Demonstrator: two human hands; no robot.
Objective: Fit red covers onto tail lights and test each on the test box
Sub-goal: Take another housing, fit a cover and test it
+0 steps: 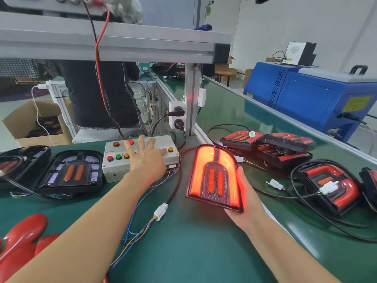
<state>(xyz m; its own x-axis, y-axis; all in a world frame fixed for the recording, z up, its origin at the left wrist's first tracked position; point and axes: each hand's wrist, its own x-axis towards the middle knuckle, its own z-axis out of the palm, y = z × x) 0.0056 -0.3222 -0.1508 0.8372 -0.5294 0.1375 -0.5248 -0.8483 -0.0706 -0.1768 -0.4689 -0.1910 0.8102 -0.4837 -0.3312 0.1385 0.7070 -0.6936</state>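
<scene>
Holding lit tail light (215,176) tilted above table (193,252), right hand (243,201) grip wrapped on its edge; left hand (145,158) fingers spread, pressing test box (114,168) buttons.

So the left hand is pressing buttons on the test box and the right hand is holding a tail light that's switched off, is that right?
Not quite. The head view shows the tail light in the right hand lit, glowing red-orange. The rest holds: the left hand is spread over the buttons on the test box.
</scene>
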